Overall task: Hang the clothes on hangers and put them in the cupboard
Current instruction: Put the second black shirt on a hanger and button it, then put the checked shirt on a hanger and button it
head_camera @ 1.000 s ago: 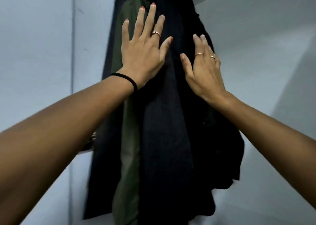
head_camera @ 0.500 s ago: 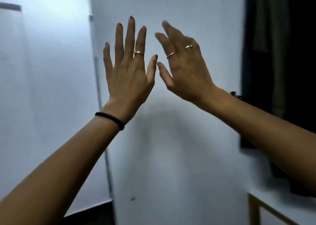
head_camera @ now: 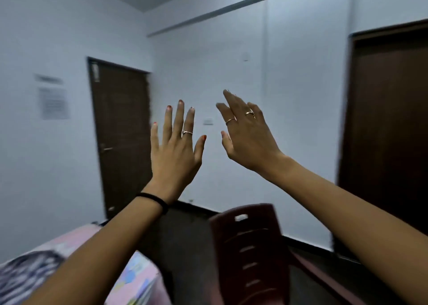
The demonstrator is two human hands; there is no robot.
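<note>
We are holding our left hand (head_camera: 176, 152) and right hand (head_camera: 247, 133) up in the air, fingers straight, near each other, gripping nothing. No clothes are showing here; a dark red chair (head_camera: 250, 247) is standing below, beside a pink bed (head_camera: 136, 274).

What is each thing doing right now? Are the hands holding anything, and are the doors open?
Left hand: open, raised, empty.
Right hand: open, raised, empty.
Left door: closed.
Right door: closed.
Chair: upright, nothing on it.
Bed: covered with a pink sheet.

dark brown door (head_camera: 121, 133), maroon chair (head_camera: 252, 253), pink patterned bedsheet (head_camera: 136, 274), pale walls (head_camera: 301, 96).
</note>
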